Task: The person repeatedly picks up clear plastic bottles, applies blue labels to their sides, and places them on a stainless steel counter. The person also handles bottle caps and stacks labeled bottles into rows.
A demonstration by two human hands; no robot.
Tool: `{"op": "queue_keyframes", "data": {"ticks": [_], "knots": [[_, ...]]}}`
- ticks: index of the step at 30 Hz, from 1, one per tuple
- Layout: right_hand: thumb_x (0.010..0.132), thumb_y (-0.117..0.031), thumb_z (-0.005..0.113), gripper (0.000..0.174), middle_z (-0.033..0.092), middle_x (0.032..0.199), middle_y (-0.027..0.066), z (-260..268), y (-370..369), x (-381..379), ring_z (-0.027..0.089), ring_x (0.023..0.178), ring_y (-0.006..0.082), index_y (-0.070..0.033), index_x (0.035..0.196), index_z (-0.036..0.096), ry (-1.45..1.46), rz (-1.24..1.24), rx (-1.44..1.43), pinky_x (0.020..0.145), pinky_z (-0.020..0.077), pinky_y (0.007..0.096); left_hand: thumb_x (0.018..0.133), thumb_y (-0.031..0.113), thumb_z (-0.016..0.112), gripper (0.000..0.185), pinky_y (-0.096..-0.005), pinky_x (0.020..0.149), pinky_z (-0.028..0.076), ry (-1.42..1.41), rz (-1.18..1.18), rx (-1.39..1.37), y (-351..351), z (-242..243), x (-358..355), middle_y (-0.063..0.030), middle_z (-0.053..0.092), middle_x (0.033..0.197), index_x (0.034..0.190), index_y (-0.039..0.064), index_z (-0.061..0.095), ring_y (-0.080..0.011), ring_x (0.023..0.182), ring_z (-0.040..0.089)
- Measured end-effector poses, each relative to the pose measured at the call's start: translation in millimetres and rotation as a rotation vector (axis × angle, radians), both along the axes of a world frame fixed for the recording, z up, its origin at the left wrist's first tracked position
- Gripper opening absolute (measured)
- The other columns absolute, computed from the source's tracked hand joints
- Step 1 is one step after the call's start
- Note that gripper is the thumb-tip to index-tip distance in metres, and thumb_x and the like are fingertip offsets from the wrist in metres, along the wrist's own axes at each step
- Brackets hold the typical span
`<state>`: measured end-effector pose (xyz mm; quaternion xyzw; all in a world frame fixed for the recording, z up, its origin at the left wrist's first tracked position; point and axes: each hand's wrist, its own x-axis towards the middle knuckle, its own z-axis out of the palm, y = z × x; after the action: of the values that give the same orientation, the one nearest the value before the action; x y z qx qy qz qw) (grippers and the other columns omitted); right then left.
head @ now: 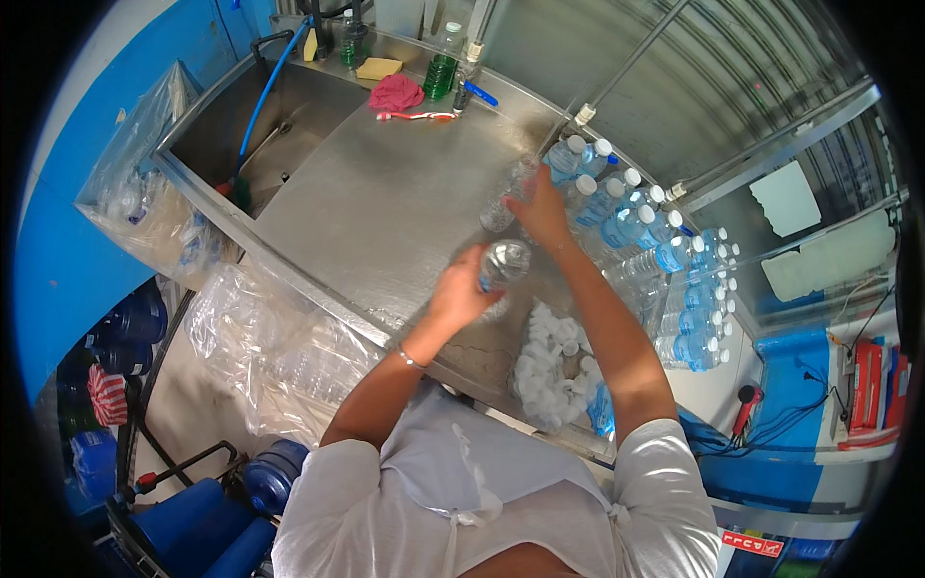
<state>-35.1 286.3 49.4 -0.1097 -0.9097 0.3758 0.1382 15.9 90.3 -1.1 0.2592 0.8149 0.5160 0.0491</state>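
My left hand is wrapped around a clear plastic bottle with a little blue on its side. The bottle's rounded end faces up; its mouth is not visible. Farther forward, my right hand grips a second clear bottle near its neck. That one is tilted and uncapped, its mouth close to a thin tube; whether they touch I cannot tell. Rows of white-capped water bottles with blue labels stand just right of my right hand. A clear bag of white caps lies by my right forearm.
The steel counter has a sink basin with a blue hose at left. Along its back lie a pink cloth, a toothbrush, a yellow sponge and a green bottle. Bagged bottles sit below the front edge.
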Motion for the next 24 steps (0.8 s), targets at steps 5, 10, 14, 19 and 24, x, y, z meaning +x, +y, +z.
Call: {"op": "queue_keyframes", "data": {"ticks": [5, 10, 14, 19, 24], "knots": [[0.072, -0.019, 0.081, 0.082, 0.061, 0.112, 0.0246, -10, -8, -2, 0.064, 0.099, 0.0396, 0.0, 0.136, 0.034, 0.159, -0.065, 0.138, 0.086, 0.0513, 0.0434, 0.068, 0.016, 0.084, 0.069, -0.0407, 0.081, 0.054, 0.016, 0.225, 0.028, -46, -4, -41, -0.0206, 0.068, 0.1, 0.126, 0.003, 0.048, -0.0371, 0.096, 0.067], [0.072, -0.025, 0.084, 0.072, 0.064, 0.103, 0.0181, 6, -9, -6, 0.065, 0.09, 0.0317, -0.003, 0.129, 0.045, 0.228, -0.048, 0.237, 0.079, 0.0524, 0.039, 0.065, 0.017, 0.086, 0.079, -0.0442, 0.085, 0.052, 0.003, 0.196, 0.059, -55, -8, -52, -0.0222, 0.061, 0.114, 0.131, 0.006, 0.044, -0.0401, 0.102, 0.062], [0.072, -0.03, 0.085, 0.068, 0.064, 0.1, 0.0145, 24, 0, -9, 0.064, 0.087, 0.0232, -0.005, 0.126, 0.052, 0.122, -0.011, 0.116, 0.077, 0.052, 0.0357, 0.063, 0.018, 0.088, 0.1, -0.0436, 0.089, 0.051, 0.043, 0.266, 0.056, -62, -8, -39, -0.0232, 0.05, 0.127, 0.145, 0.008, 0.032, -0.0395, 0.109, 0.058], [0.07, -0.031, 0.086, 0.07, 0.066, 0.097, 0.0129, 36, 9, -9, 0.065, 0.086, 0.0246, -0.004, 0.126, 0.053, 0.164, -0.03, 0.098, 0.076, 0.0519, 0.035, 0.064, 0.017, 0.089, 0.107, -0.0406, 0.09, 0.051, -0.235, 0.193, 0.238, -85, -8, -22, -0.0201, 0.046, 0.131, 0.149, 0.008, 0.025, -0.0316, 0.109, 0.056], [0.078, -0.036, 0.079, 0.066, 0.066, 0.101, 0.0143, 38, 5, -1, 0.066, 0.086, 0.0229, -0.002, 0.128, 0.052, -0.01, -0.029, -0.078, 0.072, 0.0532, 0.0339, 0.08, 0.023, 0.078, 0.087, -0.0356, 0.077, 0.054, -0.756, 0.03, 0.739, -108, -13, -9, -0.0228, 0.048, 0.13, 0.148, 0.009, 0.025, -0.0271, 0.097, 0.06]]}}
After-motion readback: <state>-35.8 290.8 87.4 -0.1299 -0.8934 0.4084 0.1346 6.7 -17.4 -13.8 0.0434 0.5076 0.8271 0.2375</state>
